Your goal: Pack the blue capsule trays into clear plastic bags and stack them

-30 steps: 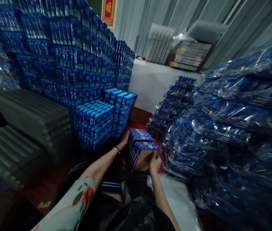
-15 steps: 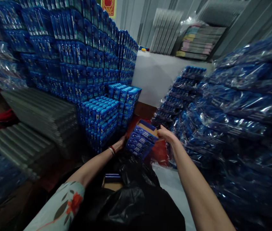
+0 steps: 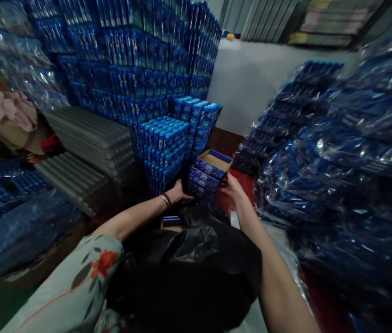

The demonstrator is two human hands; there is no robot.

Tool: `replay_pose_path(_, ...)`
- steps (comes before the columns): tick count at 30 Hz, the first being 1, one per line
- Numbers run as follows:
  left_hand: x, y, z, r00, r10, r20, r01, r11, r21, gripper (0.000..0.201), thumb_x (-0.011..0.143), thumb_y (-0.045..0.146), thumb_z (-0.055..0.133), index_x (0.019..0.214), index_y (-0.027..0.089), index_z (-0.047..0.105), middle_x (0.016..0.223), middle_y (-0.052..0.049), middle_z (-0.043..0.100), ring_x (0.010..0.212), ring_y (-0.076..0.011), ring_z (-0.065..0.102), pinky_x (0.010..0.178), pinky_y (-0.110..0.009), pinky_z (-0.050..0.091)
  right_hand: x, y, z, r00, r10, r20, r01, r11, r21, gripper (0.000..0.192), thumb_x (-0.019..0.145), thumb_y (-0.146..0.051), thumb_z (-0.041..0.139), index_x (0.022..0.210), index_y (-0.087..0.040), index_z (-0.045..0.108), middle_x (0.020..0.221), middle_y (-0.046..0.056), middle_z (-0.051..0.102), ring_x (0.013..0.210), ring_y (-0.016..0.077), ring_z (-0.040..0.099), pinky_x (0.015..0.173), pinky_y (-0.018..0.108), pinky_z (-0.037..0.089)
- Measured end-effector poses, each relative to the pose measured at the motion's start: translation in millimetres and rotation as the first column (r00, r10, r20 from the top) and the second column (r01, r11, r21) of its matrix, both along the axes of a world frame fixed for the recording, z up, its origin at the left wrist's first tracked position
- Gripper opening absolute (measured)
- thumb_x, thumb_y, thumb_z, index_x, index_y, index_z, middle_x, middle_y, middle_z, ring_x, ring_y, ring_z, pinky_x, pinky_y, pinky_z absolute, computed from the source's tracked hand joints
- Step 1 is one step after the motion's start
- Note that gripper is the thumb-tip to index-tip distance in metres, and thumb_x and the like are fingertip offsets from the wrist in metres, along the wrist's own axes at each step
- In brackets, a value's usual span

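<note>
Both hands, left hand (image 3: 178, 192) and right hand (image 3: 232, 187), gripped a short stack of blue boxes (image 3: 204, 178) (top one open, brown inside), setting it down at the foot of the blue stack (image 3: 163, 152); next move likely needed squaring it flush, then letting go

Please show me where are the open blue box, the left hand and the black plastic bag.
open blue box (image 3: 214, 163), head view, on its brown inside.
left hand (image 3: 178, 193), head view, on its back.
black plastic bag (image 3: 196, 263), head view, on its crumpled top.

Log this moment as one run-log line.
left hand: on small blue box stack | right hand: at stack's right side | top box: open, upright | behind: blue box wall
</note>
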State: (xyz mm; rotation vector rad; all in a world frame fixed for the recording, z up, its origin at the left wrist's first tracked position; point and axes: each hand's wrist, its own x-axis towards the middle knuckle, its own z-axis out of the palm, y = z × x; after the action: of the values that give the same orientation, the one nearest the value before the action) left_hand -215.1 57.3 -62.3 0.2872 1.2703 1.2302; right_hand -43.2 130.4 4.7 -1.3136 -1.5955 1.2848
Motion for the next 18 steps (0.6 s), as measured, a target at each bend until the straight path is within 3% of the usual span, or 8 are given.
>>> replay_pose_path(2,-1,-8,15.0,0.997,0.066,-0.033,-0.066,0.998,0.01,0.036,0.089,0.037,0.025,0.091,0.016,0.056,0.075,-0.01,0.063,0.08,-0.0256,0.061,0.074,-0.044,0.049,16,-10,14.7,0.999,-0.038,0.037,0.037,0.999,0.006,0.036,0.083,-0.041,0.053,0.105,-0.012,0.058,0.095,0.012,0.066,0.086,0.0208,0.062,0.072,0.037,0.054)
replay_pose_path(5,-7,-36,50.3,0.986,0.14,-0.087,-0.131,0.987,0.098,0.018,0.085,0.025,0.039,0.087,0.016,0.054,0.07,-0.005,0.06,0.071,-0.0183,0.059,0.075,-0.035,0.049,37,-51,54.5,0.999,-0.026,0.025,0.02,0.977,0.21,0.036,0.083,-0.04,0.054,0.108,-0.014,0.058,0.105,0.011,0.063,0.096,0.0217,0.059,0.079,0.037,0.052)
replay_pose_path(8,-11,-89,91.0,0.985,0.112,-0.132,-0.079,0.97,0.232,0.014,0.082,0.025,0.045,0.08,0.015,0.055,0.069,-0.003,0.058,0.065,-0.0145,0.058,0.071,-0.029,0.048,42,-124,96.4,0.948,0.31,0.075,-0.314,0.867,0.387,0.044,0.09,-0.052,0.036,0.112,-0.02,0.059,0.101,0.009,0.064,0.097,0.0214,0.061,0.082,0.038,0.05)
replay_pose_path(10,-9,-136,109.2,0.94,-0.107,-0.323,0.214,0.925,0.313,0.018,0.082,0.028,0.048,0.076,0.015,0.058,0.069,-0.003,0.06,0.065,-0.0155,0.057,0.069,-0.029,0.047,41,-174,108.8,0.712,0.629,0.311,-0.702,0.635,0.324,0.043,0.089,-0.053,0.039,0.111,-0.023,0.061,0.098,0.006,0.066,0.097,0.0209,0.061,0.085,0.036,0.048)
replay_pose_path(12,-4,-183,114.6,0.715,-0.328,-0.618,0.545,0.814,0.199,0.02,0.082,0.034,0.051,0.075,0.017,0.06,0.071,-0.002,0.06,0.068,-0.0163,0.056,0.069,-0.029,0.045,41,-209,104.7,0.378,0.777,0.503,-0.925,0.346,0.16,0.037,0.091,-0.049,0.041,0.104,-0.024,0.065,0.09,0.003,0.068,0.089,0.0184,0.063,0.08,0.03,0.047)
replay_pose_path(14,5,-225,108.9,0.442,-0.48,-0.758,0.734,0.68,-0.002,0.023,0.084,0.038,0.05,0.078,0.021,0.062,0.077,-0.002,0.062,0.074,-0.0182,0.056,0.073,-0.03,0.044,47,-229,89.3,0.174,0.774,0.609,-0.977,0.211,0.011,0.036,0.094,-0.044,0.037,0.096,-0.024,0.067,0.081,0.001,0.069,0.077,0.0162,0.063,0.07,0.026,0.045)
replay_pose_path(16,15,-256,97.7,0.298,-0.467,-0.833,0.76,0.644,-0.089,0.023,0.087,0.039,0.047,0.087,0.023,0.063,0.089,-0.004,0.063,0.085,-0.0204,0.055,0.082,-0.032,0.043,58,-240,70.5,0.159,0.734,0.661,-0.969,0.243,-0.037,0.037,0.096,-0.038,0.033,0.088,-0.024,0.066,0.076,0.0,0.068,0.071,0.0145,0.061,0.067,0.025,0.041)
replay_pose_path(18,22,-272,85.8,0.281,-0.388,-0.878,0.721,0.689,-0.074,0.024,0.089,0.04,0.044,0.098,0.025,0.06,0.102,-0.005,0.061,0.096,-0.0206,0.053,0.09,-0.033,0.041,72,-249,53.8,0.245,0.68,0.691,-0.947,0.322,0.018,0.035,0.097,-0.035,0.033,0.082,-0.023,0.063,0.075,-0.001,0.067,0.071,0.014,0.059,0.071,0.026,0.04)
